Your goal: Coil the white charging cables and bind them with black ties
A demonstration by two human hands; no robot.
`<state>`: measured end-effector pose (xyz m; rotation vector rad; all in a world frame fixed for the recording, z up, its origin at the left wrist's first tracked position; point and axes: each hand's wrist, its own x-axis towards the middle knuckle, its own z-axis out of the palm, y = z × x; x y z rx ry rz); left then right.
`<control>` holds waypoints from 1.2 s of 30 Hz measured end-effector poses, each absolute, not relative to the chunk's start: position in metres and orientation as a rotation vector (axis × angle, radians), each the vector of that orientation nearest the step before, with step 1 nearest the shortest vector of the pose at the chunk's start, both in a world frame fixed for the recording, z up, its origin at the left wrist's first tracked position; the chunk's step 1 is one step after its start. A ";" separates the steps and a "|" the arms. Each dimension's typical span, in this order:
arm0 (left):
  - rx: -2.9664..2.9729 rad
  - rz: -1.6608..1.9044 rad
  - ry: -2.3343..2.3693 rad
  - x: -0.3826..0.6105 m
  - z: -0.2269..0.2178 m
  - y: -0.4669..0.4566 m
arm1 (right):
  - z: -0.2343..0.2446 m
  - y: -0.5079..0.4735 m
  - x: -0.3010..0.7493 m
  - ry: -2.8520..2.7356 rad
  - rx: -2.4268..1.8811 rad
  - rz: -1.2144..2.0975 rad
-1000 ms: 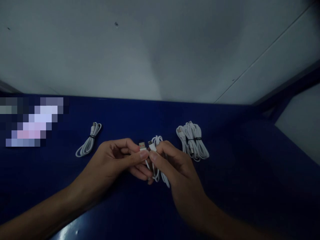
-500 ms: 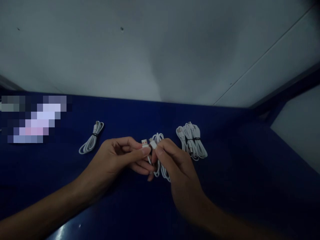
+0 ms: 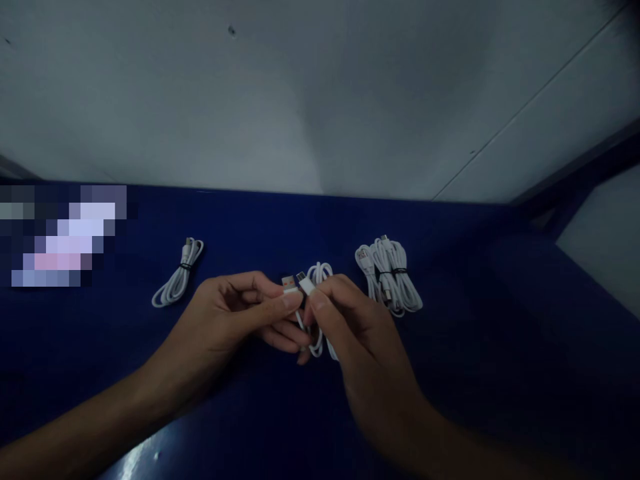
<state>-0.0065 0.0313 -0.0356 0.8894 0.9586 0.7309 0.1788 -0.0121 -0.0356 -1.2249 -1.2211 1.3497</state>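
Note:
Both hands meet over the middle of a dark blue table (image 3: 475,373) and pinch one white cable (image 3: 318,272). My left hand (image 3: 235,317) grips the cable end with the flat USB plug (image 3: 289,284) between thumb and forefinger. My right hand (image 3: 350,320) pinches the end with the smaller plug (image 3: 303,281) right beside it. The rest of the cable hangs in loops between and under the fingers.
A small tied white cable coil (image 3: 179,280) lies to the left. A larger bundle of tied white cables (image 3: 390,275) lies to the right. A blurred-out patch (image 3: 63,237) sits at far left. A pale wall (image 3: 320,100) rises behind the table.
The two plugs have come closer together between my fingertips. Both hands stay almost where they were; the view has shifted slightly.

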 end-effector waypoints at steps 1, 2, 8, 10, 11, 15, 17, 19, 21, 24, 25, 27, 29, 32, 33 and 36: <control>0.889 0.731 0.957 -0.007 -0.036 0.031 | -0.035 -0.012 0.179 -1.219 -1.222 1.355; 0.890 0.733 0.958 -0.007 -0.036 0.031 | -0.035 -0.012 0.179 -1.218 -1.224 1.358; 0.896 0.721 0.969 -0.007 -0.036 0.031 | -0.035 -0.011 0.178 -1.196 -1.217 1.365; 0.895 0.722 0.964 -0.007 -0.036 0.032 | -0.034 -0.011 0.178 -1.182 -1.218 1.369; 0.895 0.723 0.961 -0.007 -0.036 0.032 | -0.034 -0.011 0.178 -1.178 -1.222 1.369; 0.890 0.730 0.958 -0.006 -0.035 0.032 | -0.034 -0.011 0.178 -1.189 -1.221 1.368; 0.894 0.732 0.966 -0.006 -0.036 0.032 | -0.034 -0.011 0.178 -1.190 -1.216 1.368; 0.902 0.736 0.966 -0.006 -0.036 0.031 | -0.034 -0.010 0.177 -1.184 -1.221 1.368; 0.901 0.740 0.961 -0.007 -0.036 0.031 | -0.035 -0.010 0.177 -1.176 -1.225 1.363; 0.897 0.748 0.956 -0.007 -0.037 0.031 | -0.036 -0.011 0.178 -1.169 -1.219 1.370; 0.898 0.751 0.953 -0.007 -0.036 0.031 | -0.036 -0.011 0.178 -1.169 -1.220 1.372; 0.906 0.753 0.946 -0.007 -0.036 0.031 | -0.036 -0.012 0.178 -1.169 -1.224 1.373; 0.912 0.755 0.943 -0.006 -0.035 0.031 | -0.036 -0.012 0.179 -1.169 -1.222 1.370; 0.917 0.752 0.950 -0.005 -0.034 0.031 | -0.036 -0.011 0.179 -1.155 -1.213 1.386; 0.914 0.754 0.953 -0.005 -0.034 0.030 | -0.036 -0.011 0.179 -1.151 -1.211 1.389; 0.910 0.747 0.957 -0.005 -0.035 0.031 | -0.036 -0.010 0.179 -1.145 -1.203 1.399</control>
